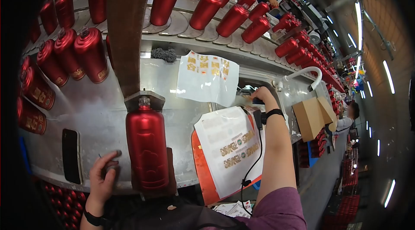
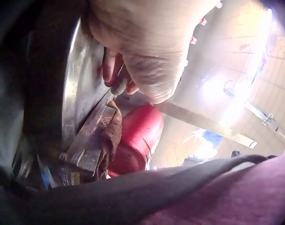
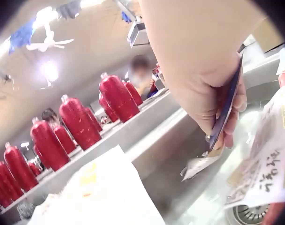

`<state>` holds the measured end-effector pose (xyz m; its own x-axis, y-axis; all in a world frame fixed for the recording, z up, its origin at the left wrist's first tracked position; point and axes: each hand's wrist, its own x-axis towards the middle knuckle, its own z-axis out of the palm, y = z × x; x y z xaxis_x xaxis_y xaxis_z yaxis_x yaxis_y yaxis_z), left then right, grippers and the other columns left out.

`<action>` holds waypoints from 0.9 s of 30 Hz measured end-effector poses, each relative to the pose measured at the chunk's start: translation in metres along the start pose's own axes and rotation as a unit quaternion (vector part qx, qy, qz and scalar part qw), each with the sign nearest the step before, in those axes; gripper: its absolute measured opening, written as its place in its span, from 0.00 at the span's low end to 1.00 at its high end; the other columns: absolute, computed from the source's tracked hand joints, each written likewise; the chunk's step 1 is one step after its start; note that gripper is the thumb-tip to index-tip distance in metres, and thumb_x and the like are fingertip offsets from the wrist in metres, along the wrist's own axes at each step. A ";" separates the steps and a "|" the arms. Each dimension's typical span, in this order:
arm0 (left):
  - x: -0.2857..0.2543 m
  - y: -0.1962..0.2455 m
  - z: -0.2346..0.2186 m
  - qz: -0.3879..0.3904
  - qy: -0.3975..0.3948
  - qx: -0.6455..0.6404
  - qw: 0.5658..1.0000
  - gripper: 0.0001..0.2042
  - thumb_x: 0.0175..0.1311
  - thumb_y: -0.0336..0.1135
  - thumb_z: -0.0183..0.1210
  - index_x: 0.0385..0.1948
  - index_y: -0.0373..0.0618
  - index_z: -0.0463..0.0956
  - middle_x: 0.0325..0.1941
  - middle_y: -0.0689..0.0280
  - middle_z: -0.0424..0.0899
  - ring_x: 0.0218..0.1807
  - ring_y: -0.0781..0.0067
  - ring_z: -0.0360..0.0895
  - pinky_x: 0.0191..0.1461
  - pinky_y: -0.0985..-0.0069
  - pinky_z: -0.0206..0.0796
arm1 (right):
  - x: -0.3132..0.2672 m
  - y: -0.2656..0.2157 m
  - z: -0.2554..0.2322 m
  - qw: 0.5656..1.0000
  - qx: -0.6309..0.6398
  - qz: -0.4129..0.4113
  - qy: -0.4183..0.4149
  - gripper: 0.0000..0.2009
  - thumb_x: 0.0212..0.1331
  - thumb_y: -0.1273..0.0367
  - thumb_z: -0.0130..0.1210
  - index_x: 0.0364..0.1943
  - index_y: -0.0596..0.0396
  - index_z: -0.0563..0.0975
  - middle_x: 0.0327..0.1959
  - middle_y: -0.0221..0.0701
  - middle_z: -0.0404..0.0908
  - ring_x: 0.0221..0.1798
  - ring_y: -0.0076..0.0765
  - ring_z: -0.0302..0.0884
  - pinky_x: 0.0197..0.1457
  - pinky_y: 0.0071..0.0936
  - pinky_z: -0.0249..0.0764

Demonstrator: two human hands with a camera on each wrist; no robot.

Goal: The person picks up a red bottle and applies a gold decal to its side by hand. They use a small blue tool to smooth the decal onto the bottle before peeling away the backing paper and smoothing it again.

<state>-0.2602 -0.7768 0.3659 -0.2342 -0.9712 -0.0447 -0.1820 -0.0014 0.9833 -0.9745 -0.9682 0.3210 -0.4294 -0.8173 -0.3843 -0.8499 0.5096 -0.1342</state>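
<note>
My right hand (image 1: 264, 96) is over a sink at the right; in the right wrist view this hand (image 3: 215, 93) grips a dark blue flat tool (image 3: 230, 96). A small pale piece (image 3: 198, 165) is at its fingertips, above the sink wall (image 3: 163, 161). My left hand (image 1: 102, 182) lies near the metal table's front edge, fingers loosely bent, some tips dark-covered, holding nothing. Beside it, apart, a red bottle (image 1: 148, 148) stands against a metal bracket, over brown cloth (image 1: 172, 171). The left wrist view shows the hand (image 2: 142, 51) above this bottle (image 2: 138, 136).
A printed sheet (image 1: 207, 74) lies behind the sink's left side; another (image 1: 229, 152) lies on an orange thing (image 1: 207, 180). A phone (image 1: 71, 156), red bottles (image 1: 90, 55) and a brown post (image 1: 125, 27) are left. Bottles line a conveyor (image 1: 173, 40) behind. A cardboard box (image 1: 308, 117) is right.
</note>
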 end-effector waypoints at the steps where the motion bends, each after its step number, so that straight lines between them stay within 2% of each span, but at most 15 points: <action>1: 0.003 0.006 0.001 -0.005 -0.007 -0.027 1.000 0.30 0.63 0.50 0.62 0.61 0.37 0.73 0.61 0.51 0.77 0.61 0.59 0.76 0.61 0.67 0.69 | 0.006 0.003 0.009 1.000 -0.023 0.016 0.010 0.10 0.38 0.66 0.74 0.22 0.57 0.85 0.22 0.33 0.85 0.27 0.34 0.81 0.36 0.34 0.76; 2: 0.006 0.015 0.000 -0.007 -0.006 -0.027 1.000 0.30 0.63 0.50 0.62 0.61 0.37 0.73 0.61 0.51 0.77 0.61 0.59 0.76 0.61 0.67 0.69 | 0.011 0.007 0.010 1.000 -0.024 0.015 0.007 0.10 0.38 0.66 0.74 0.22 0.57 0.85 0.22 0.33 0.85 0.27 0.34 0.81 0.36 0.34 0.76; 4: 0.016 0.041 -0.003 0.071 -0.082 0.081 0.991 0.50 0.53 0.58 0.70 0.72 0.35 0.56 0.70 0.46 0.65 0.69 0.50 0.67 0.68 0.61 0.66 | -0.003 -0.016 -0.001 0.990 -0.097 -0.007 0.107 0.16 0.39 0.60 0.73 0.33 0.51 0.87 0.32 0.38 0.88 0.38 0.45 0.86 0.46 0.38 0.80; 5: 0.020 0.046 0.001 0.108 -0.110 0.136 0.979 0.57 0.47 0.60 0.73 0.73 0.32 0.49 0.70 0.43 0.64 0.68 0.47 0.68 0.67 0.59 0.66 | -0.017 -0.035 -0.014 0.992 -0.051 0.001 0.118 0.13 0.40 0.61 0.71 0.32 0.47 0.87 0.38 0.38 0.88 0.42 0.47 0.86 0.46 0.38 0.80; 6: 0.024 0.050 0.005 0.143 -0.133 0.193 0.961 0.65 0.41 0.63 0.76 0.74 0.30 0.43 0.69 0.41 0.63 0.66 0.44 0.68 0.65 0.58 0.66 | -0.034 -0.054 -0.026 0.988 -0.021 -0.037 0.149 0.13 0.41 0.61 0.70 0.31 0.48 0.86 0.35 0.36 0.88 0.38 0.44 0.85 0.44 0.37 0.79; 7: 0.027 0.062 0.010 0.125 -0.182 0.237 0.946 0.72 0.35 0.63 0.78 0.73 0.27 0.36 0.64 0.36 0.65 0.60 0.40 0.71 0.63 0.56 0.66 | -0.046 -0.066 -0.034 0.975 0.012 -0.118 0.186 0.11 0.44 0.63 0.69 0.32 0.50 0.86 0.30 0.35 0.87 0.33 0.39 0.84 0.39 0.35 0.78; 8: 0.031 0.064 0.017 0.167 -0.188 0.228 0.941 0.73 0.35 0.63 0.78 0.73 0.26 0.34 0.60 0.34 0.67 0.54 0.38 0.73 0.59 0.55 0.67 | -0.058 -0.082 -0.040 0.963 0.078 -0.173 0.189 0.09 0.47 0.65 0.67 0.32 0.53 0.85 0.26 0.35 0.85 0.30 0.34 0.83 0.37 0.33 0.76; 11: 0.033 0.055 0.027 0.216 -0.149 0.216 0.940 0.70 0.40 0.59 0.78 0.74 0.29 0.31 0.57 0.34 0.70 0.49 0.37 0.76 0.54 0.54 0.70 | -0.150 -0.165 -0.059 0.942 0.150 -0.247 0.169 0.05 0.56 0.71 0.63 0.34 0.59 0.82 0.26 0.30 0.84 0.29 0.22 0.78 0.36 0.23 0.72; 12: 0.033 0.047 0.027 0.205 -0.145 0.222 0.942 0.70 0.40 0.59 0.78 0.74 0.29 0.31 0.57 0.34 0.70 0.49 0.37 0.76 0.54 0.54 0.70 | -0.183 -0.191 -0.062 0.942 0.167 -0.248 0.154 0.05 0.58 0.72 0.63 0.35 0.59 0.83 0.27 0.30 0.84 0.31 0.21 0.78 0.38 0.21 0.73; 14: 0.031 0.038 0.023 0.127 -0.164 0.227 0.952 0.69 0.43 0.47 0.79 0.74 0.36 0.24 0.69 0.38 0.63 0.66 0.36 0.70 0.68 0.53 0.64 | -0.231 -0.222 -0.059 0.913 0.247 -0.308 0.102 0.05 0.59 0.73 0.62 0.37 0.60 0.84 0.30 0.31 0.85 0.33 0.21 0.79 0.40 0.20 0.73; 19: 0.035 0.033 0.018 0.182 -0.142 0.174 0.957 0.65 0.46 0.40 0.77 0.75 0.40 0.25 0.65 0.41 0.70 0.63 0.39 0.73 0.64 0.54 0.68 | -0.347 -0.295 -0.070 0.866 0.237 -0.439 -0.017 0.05 0.57 0.74 0.64 0.37 0.58 0.86 0.31 0.29 0.85 0.34 0.23 0.79 0.39 0.22 0.71; 21: 0.034 0.032 0.018 0.169 -0.149 0.180 0.958 0.66 0.45 0.40 0.77 0.75 0.40 0.24 0.71 0.39 0.62 0.65 0.37 0.71 0.65 0.54 0.67 | -0.367 -0.316 -0.071 0.829 0.263 -0.488 -0.071 0.05 0.57 0.74 0.64 0.37 0.57 0.86 0.30 0.28 0.85 0.33 0.22 0.78 0.38 0.22 0.71; 24: 0.035 0.042 0.015 0.171 -0.143 0.169 0.960 0.67 0.46 0.41 0.78 0.75 0.40 0.23 0.76 0.40 0.52 0.72 0.41 0.65 0.70 0.56 0.62 | -0.371 -0.338 -0.064 0.820 0.247 -0.498 -0.137 0.06 0.58 0.73 0.64 0.38 0.57 0.86 0.31 0.29 0.85 0.34 0.22 0.78 0.39 0.22 0.71; 25: 0.038 0.048 0.010 0.171 -0.144 0.167 0.960 0.67 0.46 0.41 0.78 0.75 0.40 0.23 0.76 0.40 0.52 0.72 0.41 0.65 0.70 0.56 0.62 | -0.368 -0.345 -0.057 0.821 0.247 -0.496 -0.138 0.06 0.58 0.73 0.64 0.38 0.57 0.86 0.31 0.29 0.85 0.34 0.22 0.78 0.39 0.22 0.71; 27: 0.048 0.058 0.001 0.219 -0.173 0.057 0.959 0.63 0.50 0.52 0.74 0.74 0.31 0.31 0.71 0.34 0.56 0.70 0.38 0.64 0.69 0.57 0.62 | -0.356 -0.356 -0.036 0.827 0.309 -0.441 -0.161 0.06 0.59 0.73 0.63 0.39 0.57 0.86 0.32 0.30 0.84 0.35 0.22 0.78 0.40 0.21 0.72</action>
<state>-0.2824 -0.8230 0.4204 -0.6116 -0.7350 0.2928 -0.0916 0.4334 0.8965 -0.5302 -0.8679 0.5386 0.4632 -0.8809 -0.0972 -0.4275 -0.1260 -0.8952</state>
